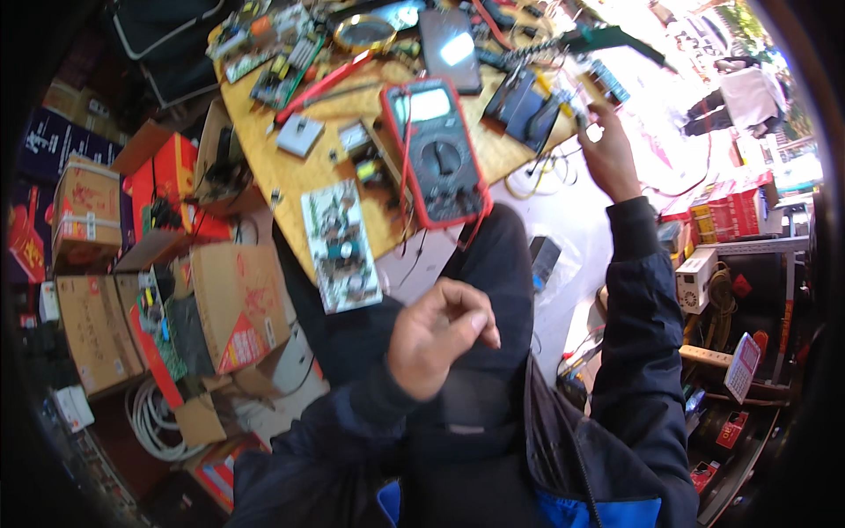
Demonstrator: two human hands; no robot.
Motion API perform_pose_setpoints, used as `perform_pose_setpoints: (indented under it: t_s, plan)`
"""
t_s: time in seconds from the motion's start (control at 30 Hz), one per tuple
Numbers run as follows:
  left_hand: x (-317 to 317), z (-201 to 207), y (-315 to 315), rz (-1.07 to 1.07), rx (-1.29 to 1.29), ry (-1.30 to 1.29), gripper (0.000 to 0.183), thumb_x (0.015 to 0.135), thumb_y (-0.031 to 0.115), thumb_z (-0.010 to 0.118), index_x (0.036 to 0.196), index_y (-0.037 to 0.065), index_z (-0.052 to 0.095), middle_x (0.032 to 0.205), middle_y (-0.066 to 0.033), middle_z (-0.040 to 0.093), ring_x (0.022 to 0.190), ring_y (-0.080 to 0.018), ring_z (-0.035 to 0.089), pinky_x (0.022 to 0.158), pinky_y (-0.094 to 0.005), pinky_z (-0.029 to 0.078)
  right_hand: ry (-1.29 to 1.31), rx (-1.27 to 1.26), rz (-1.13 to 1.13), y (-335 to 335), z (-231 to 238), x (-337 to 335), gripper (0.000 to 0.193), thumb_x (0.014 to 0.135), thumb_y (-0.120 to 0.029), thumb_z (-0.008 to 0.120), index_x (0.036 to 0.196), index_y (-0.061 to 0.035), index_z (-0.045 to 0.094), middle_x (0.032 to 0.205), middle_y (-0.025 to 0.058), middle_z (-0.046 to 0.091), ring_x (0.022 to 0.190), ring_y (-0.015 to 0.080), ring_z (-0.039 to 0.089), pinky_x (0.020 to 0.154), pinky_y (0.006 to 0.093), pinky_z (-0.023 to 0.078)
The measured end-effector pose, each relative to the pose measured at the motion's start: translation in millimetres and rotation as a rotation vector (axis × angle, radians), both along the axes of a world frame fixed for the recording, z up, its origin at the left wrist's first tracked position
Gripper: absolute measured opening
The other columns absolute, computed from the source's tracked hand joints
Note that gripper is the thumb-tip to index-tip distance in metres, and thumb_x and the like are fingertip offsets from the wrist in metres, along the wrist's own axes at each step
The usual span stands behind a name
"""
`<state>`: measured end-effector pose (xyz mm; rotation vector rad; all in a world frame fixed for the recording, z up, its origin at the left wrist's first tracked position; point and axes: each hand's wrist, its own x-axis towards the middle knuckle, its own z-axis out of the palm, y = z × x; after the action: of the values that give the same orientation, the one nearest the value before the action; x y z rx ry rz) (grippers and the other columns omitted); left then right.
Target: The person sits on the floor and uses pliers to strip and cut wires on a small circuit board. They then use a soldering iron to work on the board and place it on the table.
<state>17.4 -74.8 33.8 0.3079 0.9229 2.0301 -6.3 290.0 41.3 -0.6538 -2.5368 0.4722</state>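
Observation:
My left hand [437, 341] hovers over my lap with its fingers curled in and the thumb against them. Whatever it holds, if anything, is hidden. At the table's right edge, my right hand [609, 154] has its fingers closed at a yellow-handled tool [564, 107], whose exact kind is blurred by glare. Left of it lies a dark flat case [521, 110]. A red-framed multimeter [437, 157] with a lit display rests on the wooden table [273, 167]. A pale circuit board [340, 248] overhangs the near table edge, above my leg.
A phone [450, 51], a magnifying glass [364, 33], a red pen-like tool [326, 85], a small grey box [300, 135] and green circuit boards [290, 72] crowd the far table. Cardboard boxes [238, 304] stand at left; a white power supply [697, 280] sits at right.

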Motion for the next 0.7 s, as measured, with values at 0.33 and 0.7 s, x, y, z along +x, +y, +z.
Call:
perform_pose_setpoints:
  t_s: [0.33, 0.7]
  plan:
    - [3.2, -13.5, 6.5, -0.014, -0.091, -0.158, 0.024, 0.097, 0.002, 0.067, 0.113, 0.004, 0.05, 0.101, -0.0142, 0.067, 0.091, -0.0219, 0.07, 0.083, -0.0386, 0.061, 0.101, -1.138, 0.22, -145.5, 26.4, 115.7, 0.026, 0.097, -0.005, 0.069, 0.122, 0.0022, 0.068, 0.103, 0.008, 0.073, 0.096, 0.015, 0.069, 0.087, 0.0285, 0.054]
    - [12.3, -32.8, 9.7, -0.229, -0.221, -0.216, 0.03, 0.095, -0.003, 0.067, 0.114, 0.006, 0.046, 0.102, -0.0167, 0.07, 0.09, -0.0243, 0.072, 0.082, -0.0382, 0.061, 0.072, -1.511, 0.334, -188.5, -19.2, 154.9, 0.019, 0.1, -0.006, 0.064, 0.114, 0.0047, 0.069, 0.101, 0.0055, 0.068, 0.087, 0.01, 0.064, 0.079, 0.0254, 0.052]
